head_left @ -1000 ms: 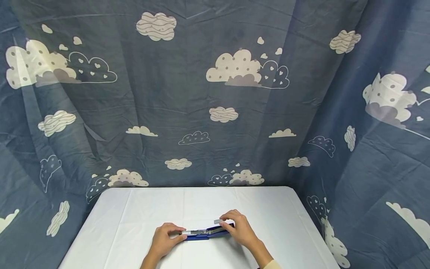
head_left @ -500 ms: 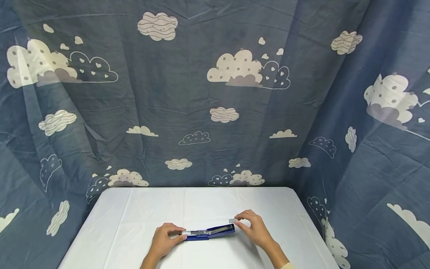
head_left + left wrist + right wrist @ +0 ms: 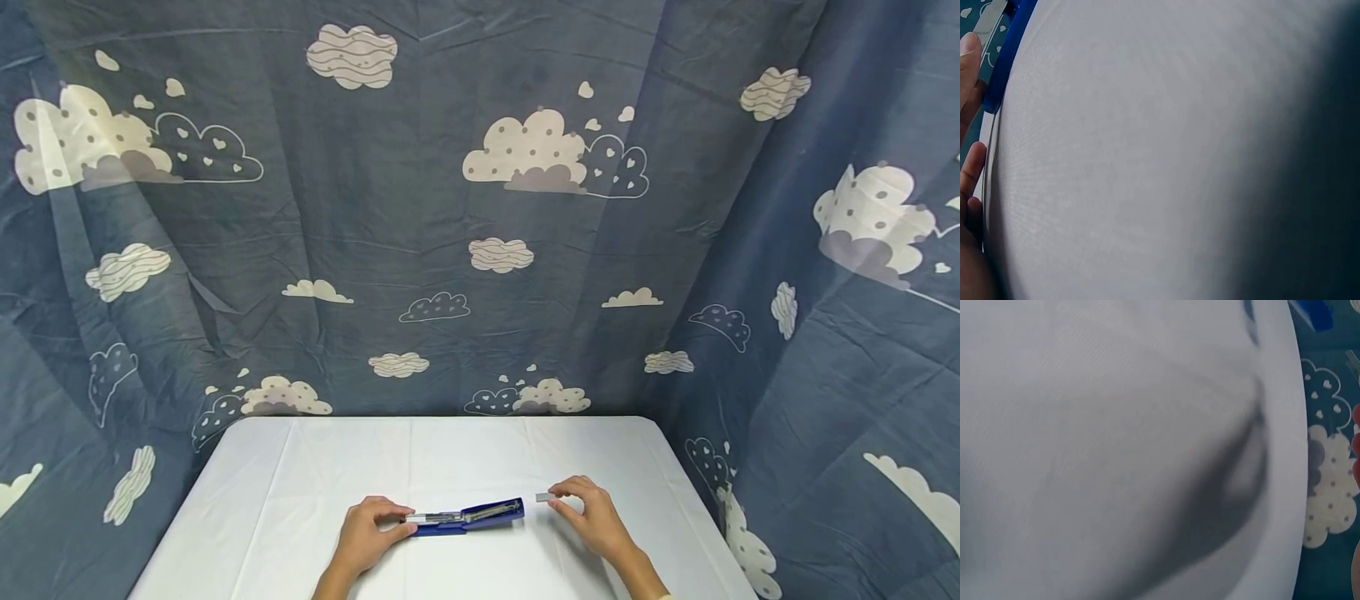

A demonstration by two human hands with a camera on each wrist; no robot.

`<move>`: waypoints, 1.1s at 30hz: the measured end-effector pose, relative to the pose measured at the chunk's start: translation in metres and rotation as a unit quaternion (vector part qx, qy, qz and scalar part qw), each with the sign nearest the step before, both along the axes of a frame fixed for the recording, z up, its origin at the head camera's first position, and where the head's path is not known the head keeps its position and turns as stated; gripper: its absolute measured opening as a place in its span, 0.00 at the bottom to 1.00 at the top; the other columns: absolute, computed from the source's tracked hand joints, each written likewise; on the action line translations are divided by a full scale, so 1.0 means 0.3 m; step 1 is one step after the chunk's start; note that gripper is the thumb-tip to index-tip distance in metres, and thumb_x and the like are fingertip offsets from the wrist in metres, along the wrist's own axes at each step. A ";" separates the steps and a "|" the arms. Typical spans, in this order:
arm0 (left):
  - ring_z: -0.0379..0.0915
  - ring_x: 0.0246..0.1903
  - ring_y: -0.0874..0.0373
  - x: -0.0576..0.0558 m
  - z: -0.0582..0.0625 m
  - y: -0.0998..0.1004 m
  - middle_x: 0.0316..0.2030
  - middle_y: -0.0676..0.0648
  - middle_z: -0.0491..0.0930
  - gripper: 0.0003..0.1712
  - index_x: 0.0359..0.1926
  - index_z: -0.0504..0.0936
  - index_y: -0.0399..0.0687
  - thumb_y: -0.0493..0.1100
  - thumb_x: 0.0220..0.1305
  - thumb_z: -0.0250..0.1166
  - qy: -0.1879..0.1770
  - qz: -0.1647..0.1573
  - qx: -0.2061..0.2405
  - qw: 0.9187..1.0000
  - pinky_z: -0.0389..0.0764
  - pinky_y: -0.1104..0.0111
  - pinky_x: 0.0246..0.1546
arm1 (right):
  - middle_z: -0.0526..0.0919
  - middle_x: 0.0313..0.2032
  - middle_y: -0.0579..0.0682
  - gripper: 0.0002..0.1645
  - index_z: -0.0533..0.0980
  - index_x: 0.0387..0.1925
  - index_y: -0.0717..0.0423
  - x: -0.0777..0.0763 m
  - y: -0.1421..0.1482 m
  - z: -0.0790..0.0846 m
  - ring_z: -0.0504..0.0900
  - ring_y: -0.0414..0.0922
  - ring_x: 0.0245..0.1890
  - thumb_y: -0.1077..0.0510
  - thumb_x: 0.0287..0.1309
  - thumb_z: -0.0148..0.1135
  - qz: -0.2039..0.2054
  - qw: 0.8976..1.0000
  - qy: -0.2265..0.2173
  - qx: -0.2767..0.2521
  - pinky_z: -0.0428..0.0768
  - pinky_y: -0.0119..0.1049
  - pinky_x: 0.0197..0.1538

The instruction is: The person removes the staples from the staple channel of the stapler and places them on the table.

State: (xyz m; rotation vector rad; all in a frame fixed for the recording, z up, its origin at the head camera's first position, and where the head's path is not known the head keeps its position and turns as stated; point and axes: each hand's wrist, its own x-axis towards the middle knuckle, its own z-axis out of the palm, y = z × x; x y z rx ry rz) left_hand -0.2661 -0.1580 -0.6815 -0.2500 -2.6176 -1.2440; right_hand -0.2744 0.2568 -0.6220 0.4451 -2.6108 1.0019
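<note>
A blue stapler (image 3: 492, 515), its top swung fully open, lies along the white table in the head view. My left hand (image 3: 366, 533) pinches its left end between thumb and fingers. Off the stapler's right end, my right hand (image 3: 594, 518) pinches a short grey strip of staples (image 3: 542, 497) by its right end. In the left wrist view, the thumb lies by the blue stapler body (image 3: 1005, 62) at the upper left edge. The right wrist view catches only the blue stapler end, the strip's tip (image 3: 1352, 360) and some fingertips (image 3: 1356, 444) at its right edge.
The white cloth-covered table (image 3: 315, 467) has rounded far corners. Behind it and at both sides hangs a dark blue curtain (image 3: 375, 250) with printed clouds. The right arm casts a shadow (image 3: 1210, 506) on the cloth.
My right hand has moved right with the strip of staples, from over the stapler's right part to beyond its end. The left hand and stapler have stayed put.
</note>
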 end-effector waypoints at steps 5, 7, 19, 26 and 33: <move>0.79 0.44 0.66 0.000 0.002 0.003 0.32 0.73 0.83 0.13 0.35 0.90 0.77 0.60 0.46 0.82 0.007 0.001 -0.003 1.000 0.74 0.53 0.57 | 0.86 0.34 0.34 0.09 0.88 0.39 0.48 0.002 0.030 -0.026 0.83 0.38 0.38 0.57 0.55 0.77 -0.009 1.000 0.003 0.001 0.83 0.44 0.46; 0.79 0.44 0.66 0.000 0.000 0.004 0.32 0.74 0.83 0.13 0.35 0.91 0.77 0.60 0.46 0.82 0.010 0.002 -0.004 1.000 0.74 0.53 0.57 | 0.86 0.35 0.34 0.09 0.87 0.39 0.48 0.003 0.041 -0.039 0.82 0.37 0.38 0.57 0.55 0.77 -0.010 1.000 0.003 0.003 0.83 0.43 0.46; 0.78 0.45 0.68 0.003 -0.012 0.004 0.33 0.75 0.82 0.13 0.36 0.90 0.79 0.62 0.47 0.81 -0.023 0.004 0.002 1.000 0.72 0.52 0.60 | 0.85 0.37 0.28 0.08 0.87 0.41 0.42 0.023 0.071 -0.112 0.81 0.33 0.44 0.52 0.59 0.75 -0.053 0.995 -0.070 0.046 0.83 0.43 0.55; 0.78 0.44 0.66 0.004 -0.012 0.005 0.33 0.73 0.83 0.13 0.35 0.90 0.78 0.60 0.46 0.82 0.001 0.007 0.002 1.000 0.72 0.50 0.59 | 0.85 0.37 0.27 0.08 0.87 0.40 0.37 0.020 0.077 -0.127 0.80 0.33 0.44 0.52 0.58 0.75 -0.072 0.992 -0.094 0.045 0.82 0.44 0.57; 0.79 0.43 0.67 0.001 -0.008 0.005 0.33 0.73 0.84 0.12 0.35 0.90 0.77 0.61 0.47 0.81 0.017 0.009 -0.009 1.000 0.75 0.53 0.56 | 0.86 0.37 0.28 0.08 0.87 0.40 0.37 0.018 0.070 -0.148 0.81 0.34 0.44 0.52 0.58 0.75 -0.078 0.991 -0.099 0.049 0.83 0.41 0.54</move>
